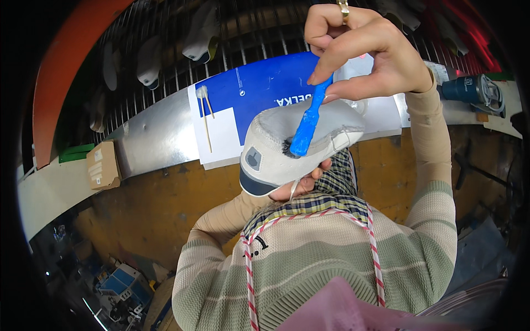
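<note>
A light grey shoe upper with a dark blue band at its end is tilted over my lap. My left hand grips it from underneath; most of that hand is hidden behind the shoe. Above it, my right hand pinches the handle of a blue brush between thumb and fingers. The brush's dark bristles touch the shoe's side, close to a seam. A grey shield-shaped patch shows near the dark band.
A metal bench carries a blue-and-white sheet with two thin sticks. Left stands a small cardboard box; right, a dark blue mug. Behind, several shoes lie on a slatted rack.
</note>
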Demonstrator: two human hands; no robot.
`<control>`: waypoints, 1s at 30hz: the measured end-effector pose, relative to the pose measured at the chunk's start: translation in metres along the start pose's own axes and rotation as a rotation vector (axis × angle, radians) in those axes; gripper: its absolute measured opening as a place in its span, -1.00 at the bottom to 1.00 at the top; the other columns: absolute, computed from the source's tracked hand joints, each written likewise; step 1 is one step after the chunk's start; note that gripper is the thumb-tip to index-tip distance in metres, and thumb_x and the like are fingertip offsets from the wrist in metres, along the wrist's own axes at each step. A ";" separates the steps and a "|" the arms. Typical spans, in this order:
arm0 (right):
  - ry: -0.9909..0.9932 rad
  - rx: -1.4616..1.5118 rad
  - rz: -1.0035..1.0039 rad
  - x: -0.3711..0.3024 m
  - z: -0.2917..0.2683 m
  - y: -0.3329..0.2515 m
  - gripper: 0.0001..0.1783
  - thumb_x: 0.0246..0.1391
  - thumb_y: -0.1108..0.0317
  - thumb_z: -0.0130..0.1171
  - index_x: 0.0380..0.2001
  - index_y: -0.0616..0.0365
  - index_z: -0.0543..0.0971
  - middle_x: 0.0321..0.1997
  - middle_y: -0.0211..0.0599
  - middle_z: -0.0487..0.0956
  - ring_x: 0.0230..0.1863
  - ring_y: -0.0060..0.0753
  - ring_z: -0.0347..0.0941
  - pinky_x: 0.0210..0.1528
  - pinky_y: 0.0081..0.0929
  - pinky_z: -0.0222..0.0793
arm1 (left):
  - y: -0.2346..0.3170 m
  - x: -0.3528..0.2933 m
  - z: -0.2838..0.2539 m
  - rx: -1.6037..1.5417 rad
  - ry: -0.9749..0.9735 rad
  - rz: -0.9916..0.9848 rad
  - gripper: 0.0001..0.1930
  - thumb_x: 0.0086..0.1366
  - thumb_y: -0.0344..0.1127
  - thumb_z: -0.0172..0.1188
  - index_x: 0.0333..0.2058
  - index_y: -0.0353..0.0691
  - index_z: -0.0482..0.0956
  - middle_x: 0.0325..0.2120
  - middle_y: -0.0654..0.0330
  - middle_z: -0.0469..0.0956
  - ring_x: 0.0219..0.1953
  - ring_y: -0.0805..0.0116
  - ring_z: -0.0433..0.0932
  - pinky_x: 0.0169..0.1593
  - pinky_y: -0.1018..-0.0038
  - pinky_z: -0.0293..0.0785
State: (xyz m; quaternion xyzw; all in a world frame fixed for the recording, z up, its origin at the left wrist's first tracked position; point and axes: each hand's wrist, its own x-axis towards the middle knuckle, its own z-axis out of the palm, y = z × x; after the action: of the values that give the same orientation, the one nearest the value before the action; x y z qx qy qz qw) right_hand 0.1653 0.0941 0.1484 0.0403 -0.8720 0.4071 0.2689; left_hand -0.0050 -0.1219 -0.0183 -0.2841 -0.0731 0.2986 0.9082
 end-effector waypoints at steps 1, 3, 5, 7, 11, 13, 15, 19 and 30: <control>-0.025 0.002 0.019 0.003 0.000 0.000 -0.75 -0.21 0.44 0.50 -0.36 0.15 0.73 -0.40 -0.37 0.38 -0.38 -0.40 0.33 -0.35 -0.46 0.24 | 0.000 0.000 -0.002 -0.020 -0.020 -0.038 -0.30 0.47 0.08 -0.19 0.39 -0.26 0.00 -0.01 -0.09 0.28 -0.09 0.00 0.54 -0.24 0.31 0.53; -0.045 0.011 0.013 0.010 0.004 0.002 -0.75 -0.22 0.44 0.50 -0.36 0.15 0.72 -0.40 -0.37 0.38 -0.38 -0.39 0.33 -0.35 -0.46 0.24 | 0.000 0.004 -0.008 -0.091 -0.060 -0.068 -0.31 0.49 0.08 -0.26 0.39 -0.30 -0.05 -0.08 -0.12 0.25 -0.13 -0.06 0.53 -0.23 0.17 0.61; -0.041 0.028 -0.024 0.016 0.007 0.003 -0.75 -0.22 0.44 0.51 -0.37 0.15 0.72 -0.41 -0.37 0.37 -0.38 -0.37 0.33 -0.35 -0.45 0.24 | 0.002 0.008 -0.017 -0.167 -0.133 -0.168 -0.33 0.50 0.07 -0.29 0.38 -0.31 -0.05 -0.09 -0.14 0.25 -0.14 -0.09 0.54 -0.22 0.11 0.65; -0.053 0.046 -0.035 0.019 0.008 0.004 -0.75 -0.22 0.44 0.51 -0.37 0.16 0.71 -0.41 -0.36 0.37 -0.38 -0.36 0.33 -0.35 -0.44 0.25 | 0.004 0.012 -0.027 -0.175 -0.207 -0.223 -0.30 0.48 0.01 -0.16 0.38 -0.34 -0.06 -0.03 -0.18 0.25 -0.06 -0.13 0.52 -0.16 0.16 0.61; -0.082 0.046 -0.039 0.024 0.011 0.007 -0.74 -0.24 0.42 0.52 -0.38 0.17 0.71 -0.40 -0.35 0.38 -0.37 -0.36 0.33 -0.36 -0.44 0.25 | 0.004 0.017 -0.044 -0.184 -0.300 -0.278 -0.29 0.46 0.00 -0.09 0.38 -0.35 -0.04 -0.01 -0.23 0.27 -0.04 -0.14 0.53 -0.15 0.19 0.60; -0.073 0.052 -0.035 0.023 0.011 0.005 -0.72 -0.26 0.42 0.54 -0.38 0.18 0.71 -0.40 -0.34 0.38 -0.37 -0.37 0.34 -0.36 -0.44 0.25 | 0.009 0.012 -0.041 -0.125 -0.232 -0.281 -0.28 0.47 0.06 -0.14 0.36 -0.38 -0.02 -0.06 -0.19 0.30 -0.12 -0.11 0.55 -0.24 0.19 0.62; -0.039 0.073 0.004 0.021 0.012 -0.001 -0.71 -0.28 0.42 0.55 -0.38 0.19 0.71 -0.40 -0.35 0.38 -0.38 -0.37 0.34 -0.36 -0.44 0.25 | 0.019 0.006 -0.030 -0.063 -0.165 -0.286 -0.26 0.47 0.12 -0.18 0.33 -0.42 0.00 -0.10 -0.16 0.32 -0.19 -0.08 0.56 -0.33 0.20 0.64; 0.128 -0.321 0.095 -0.001 0.000 -0.029 -0.69 -0.31 0.45 0.55 -0.38 0.23 0.72 -0.42 -0.35 0.38 -0.38 -0.40 0.35 -0.36 -0.48 0.28 | 0.044 0.008 0.006 0.160 -0.113 -0.095 -0.26 0.46 0.14 -0.17 0.31 -0.44 0.04 -0.13 -0.14 0.34 -0.24 -0.05 0.56 -0.38 0.22 0.63; 0.355 -0.725 -0.014 -0.048 0.104 -0.051 -0.58 -0.18 0.48 0.47 -0.13 0.24 0.69 -0.31 -0.30 0.42 -0.39 -0.41 0.39 -0.42 -0.44 0.32 | 0.071 0.018 0.069 0.780 -0.164 0.585 -0.30 0.42 0.09 -0.05 0.26 -0.44 0.16 -0.13 -0.14 0.38 -0.26 0.02 0.53 -0.39 0.29 0.57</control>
State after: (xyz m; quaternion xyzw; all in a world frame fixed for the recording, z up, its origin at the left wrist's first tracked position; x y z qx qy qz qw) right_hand 0.1755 -0.0232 0.1054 -0.1222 -0.8987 0.0720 0.4149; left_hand -0.0468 -0.0315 -0.0017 0.0927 0.0557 0.5676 0.8162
